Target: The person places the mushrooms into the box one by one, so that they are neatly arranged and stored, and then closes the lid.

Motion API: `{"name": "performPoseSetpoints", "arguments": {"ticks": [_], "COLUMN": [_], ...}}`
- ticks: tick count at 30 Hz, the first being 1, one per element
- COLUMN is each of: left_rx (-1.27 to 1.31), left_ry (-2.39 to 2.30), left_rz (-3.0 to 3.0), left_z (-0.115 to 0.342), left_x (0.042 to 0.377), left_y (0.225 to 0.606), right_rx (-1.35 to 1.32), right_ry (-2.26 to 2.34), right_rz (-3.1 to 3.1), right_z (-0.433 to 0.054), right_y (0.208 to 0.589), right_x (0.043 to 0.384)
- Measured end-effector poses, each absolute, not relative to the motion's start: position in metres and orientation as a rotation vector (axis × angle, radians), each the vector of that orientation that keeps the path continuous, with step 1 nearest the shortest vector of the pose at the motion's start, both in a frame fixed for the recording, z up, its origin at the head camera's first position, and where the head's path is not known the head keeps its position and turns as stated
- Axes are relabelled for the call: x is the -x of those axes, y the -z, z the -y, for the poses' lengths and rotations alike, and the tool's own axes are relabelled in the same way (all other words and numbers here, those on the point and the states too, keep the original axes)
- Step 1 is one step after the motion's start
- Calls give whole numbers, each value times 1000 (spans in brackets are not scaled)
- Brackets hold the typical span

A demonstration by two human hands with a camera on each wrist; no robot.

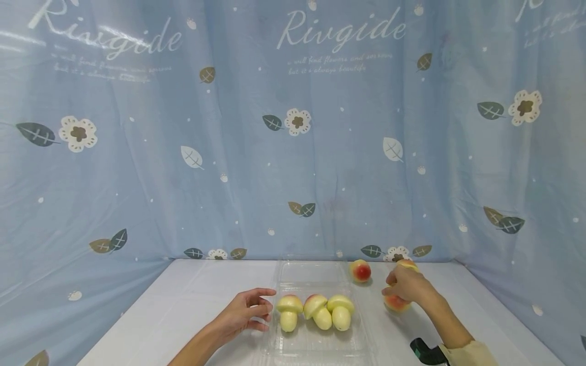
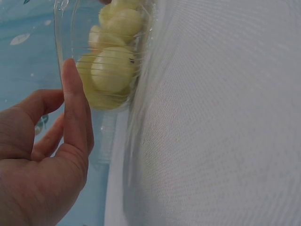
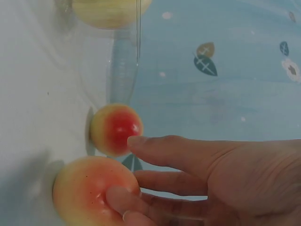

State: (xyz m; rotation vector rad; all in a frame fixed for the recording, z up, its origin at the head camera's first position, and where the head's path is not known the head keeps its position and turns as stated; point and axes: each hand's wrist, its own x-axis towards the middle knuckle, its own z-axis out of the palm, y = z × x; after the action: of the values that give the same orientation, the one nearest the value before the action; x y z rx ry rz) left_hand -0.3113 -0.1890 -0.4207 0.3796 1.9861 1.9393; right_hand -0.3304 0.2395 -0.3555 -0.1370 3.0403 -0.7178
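Three pale yellow mushroom-shaped pieces with reddish cap tops (image 1: 289,311) lie side by side in a clear plastic box (image 1: 316,345). My left hand (image 1: 244,312) is at the box's left wall, fingers extended and slightly bent; in the left wrist view its fingertips (image 2: 71,77) overlap the wall. Over to the right, my right hand (image 1: 409,285) is just above a red-and-yellow rounded piece (image 1: 396,304). In the right wrist view its fingers overlap this larger piece (image 3: 89,188), while the thumb tip is in front of a smaller-looking red one (image 3: 117,129). Firm contact is unclear.
A red-topped rounded piece (image 1: 360,271) stands beside the box's back right corner. Another (image 1: 407,264) shows behind my right hand. The box's clear lid (image 1: 313,269) lies open toward the curtain (image 1: 339,152). A black strap-like device (image 1: 428,352) is at my right sleeve.
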Motion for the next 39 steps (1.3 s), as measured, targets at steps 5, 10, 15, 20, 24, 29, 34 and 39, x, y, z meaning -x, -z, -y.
{"name": "performPoseSetpoints", "arguments": {"ticks": [5,10,15,20,24,29,34,39], "left_rx": [-382,-383,-381,-377,-379,-383,-389,-397], "left_ry": [-1930,-1926,-1932,-1937,-1933,-1936,-1939,-1940], "left_rz": [-1989,-1992,-1987,-1987,-1994,-1991,-1993,-1989], "left_z": [189,189,189,189,188,189,189,188], "left_x": [312,312,311,310,310,310,310,309], "left_y": [421,421,421,421,421,421,421,421], "right_rx": [133,124,95,68,73,113,168,173], "right_ry": [640,526,419,383,388,384,376,389], "right_rz": [-3065,-3125,-3164,-3145,-3140,-3147,-3190,-3211], "right_z": [-243,-245,-248,-250,-250,-249,-248,-250], "right_y": [356,357,358,359,360,360,360,361], "right_x": [329,328,329,331,330,329,333,338]}}
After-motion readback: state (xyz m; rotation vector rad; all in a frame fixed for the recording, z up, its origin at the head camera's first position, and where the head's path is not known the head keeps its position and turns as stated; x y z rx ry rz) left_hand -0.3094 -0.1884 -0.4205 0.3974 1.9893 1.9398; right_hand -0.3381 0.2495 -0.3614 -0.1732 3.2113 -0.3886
